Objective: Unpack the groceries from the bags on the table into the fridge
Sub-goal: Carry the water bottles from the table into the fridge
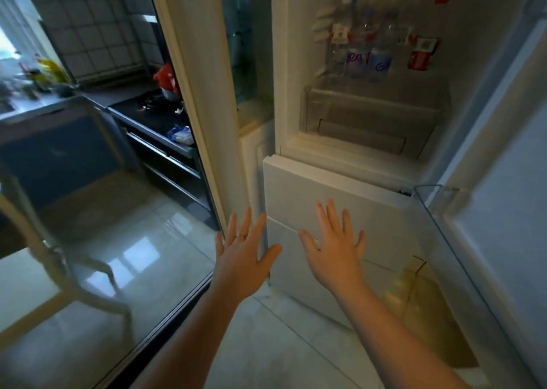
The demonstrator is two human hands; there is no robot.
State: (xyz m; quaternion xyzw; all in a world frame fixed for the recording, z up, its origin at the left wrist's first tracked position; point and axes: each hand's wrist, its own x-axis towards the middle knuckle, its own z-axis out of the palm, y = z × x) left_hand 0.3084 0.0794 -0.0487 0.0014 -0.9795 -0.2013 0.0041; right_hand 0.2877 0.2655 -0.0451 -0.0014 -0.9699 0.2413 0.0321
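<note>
Left hand and right hand both out front, grip apart on each, fingers spread, holding nothing; ring on the left. Right hand is in front of the fridge's white lower drawer front, left at its left edge; contact can't be confirmed. Clear door bin just right. Further in, upper fridge compartment is open: crisper drawer, bottles on the shelf above. Far left, dark worktop with red bag.

Bottle labels are too blurred to read
</note>
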